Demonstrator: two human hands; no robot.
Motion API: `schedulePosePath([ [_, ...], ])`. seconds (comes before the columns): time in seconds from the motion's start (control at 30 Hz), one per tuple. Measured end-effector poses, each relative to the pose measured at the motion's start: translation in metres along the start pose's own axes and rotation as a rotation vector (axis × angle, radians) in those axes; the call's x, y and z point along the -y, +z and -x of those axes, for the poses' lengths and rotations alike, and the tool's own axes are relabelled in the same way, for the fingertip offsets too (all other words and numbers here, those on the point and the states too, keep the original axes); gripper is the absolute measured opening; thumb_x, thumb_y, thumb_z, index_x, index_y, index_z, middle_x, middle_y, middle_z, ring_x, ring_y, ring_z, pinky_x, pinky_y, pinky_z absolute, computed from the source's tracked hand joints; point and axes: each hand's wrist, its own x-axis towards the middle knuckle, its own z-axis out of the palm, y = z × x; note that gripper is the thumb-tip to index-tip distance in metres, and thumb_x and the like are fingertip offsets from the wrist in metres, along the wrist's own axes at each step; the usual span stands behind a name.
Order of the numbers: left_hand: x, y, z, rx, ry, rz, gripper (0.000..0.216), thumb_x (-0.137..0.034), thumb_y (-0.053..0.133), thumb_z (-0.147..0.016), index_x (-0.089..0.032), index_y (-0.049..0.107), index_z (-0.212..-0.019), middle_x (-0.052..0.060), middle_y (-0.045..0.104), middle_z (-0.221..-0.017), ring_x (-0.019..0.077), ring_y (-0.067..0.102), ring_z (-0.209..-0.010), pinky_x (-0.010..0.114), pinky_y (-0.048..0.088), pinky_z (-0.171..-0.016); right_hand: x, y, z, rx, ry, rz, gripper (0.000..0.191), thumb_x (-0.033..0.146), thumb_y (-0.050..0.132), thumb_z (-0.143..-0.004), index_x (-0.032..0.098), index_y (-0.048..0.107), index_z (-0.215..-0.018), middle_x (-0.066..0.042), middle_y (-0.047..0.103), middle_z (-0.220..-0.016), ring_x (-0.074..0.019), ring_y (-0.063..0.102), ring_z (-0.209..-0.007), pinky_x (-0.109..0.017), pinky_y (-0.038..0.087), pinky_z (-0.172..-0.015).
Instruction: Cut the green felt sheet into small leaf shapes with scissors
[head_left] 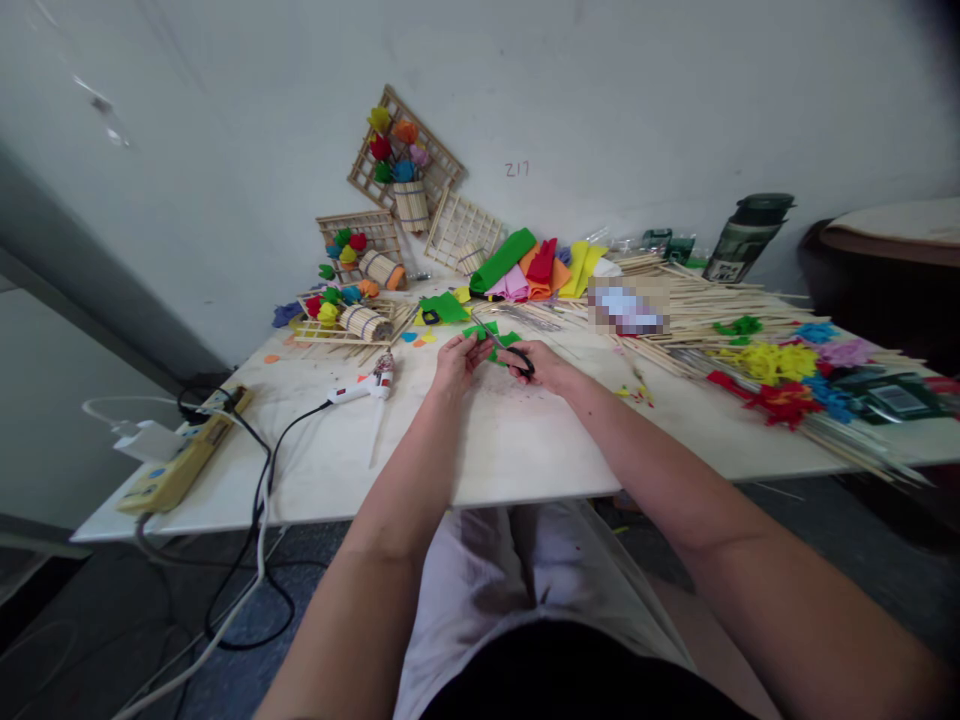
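My left hand (456, 364) pinches a small piece of green felt (480, 331) over the middle of the table. My right hand (541, 366) is closed around the black handles of a pair of scissors (520, 362), whose blades point up and left against the felt. More green scraps (508, 340) lie between and just beyond the hands. A larger green sheet (444, 307) rests behind my left hand, with a small black roll on it. Whether the blades are parted is too small to make out.
Left of my hands lies a white glue gun (367, 388), its cord running to a power strip (184, 458). Wooden lattices with felt flowers (405, 160) lean on the wall. Thin sticks (705, 310), a dark bottle (748, 238) and coloured pipe-cleaner-like bunches (780, 375) fill the right side.
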Motion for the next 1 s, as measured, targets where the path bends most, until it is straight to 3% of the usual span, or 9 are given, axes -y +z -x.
schedulePosePath([
  [0.4, 0.0001, -0.0009, -0.0015, -0.034, 0.002, -0.033, 0.019, -0.017, 0.073, -0.074, -0.016, 0.055, -0.071, 0.007, 0.072, -0.080, 0.0223, 0.072, -0.090, 0.034, 0.055, -0.084, -0.0083, -0.0018, -0.0074, 0.022, -0.025, -0.019, 0.016, 0.020, 0.068, -0.071, 0.016, 0.055, -0.063, 0.006, 0.043, -0.045, -0.0052, 0.037, -0.037, -0.017, 0.025, -0.036],
  [1.0, -0.0024, 0.0016, 0.0009, -0.094, 0.023, -0.016, 0.015, -0.015, 0.070, -0.078, -0.015, 0.056, -0.073, 0.005, 0.070, -0.069, 0.0177, 0.071, -0.069, 0.033, 0.054, -0.080, -0.0081, -0.0011, -0.0083, 0.061, 0.016, -0.021, 0.018, 0.021, 0.060, -0.074, 0.017, 0.049, -0.061, 0.005, 0.042, -0.045, -0.0054, 0.035, -0.038, -0.015, 0.023, -0.033],
])
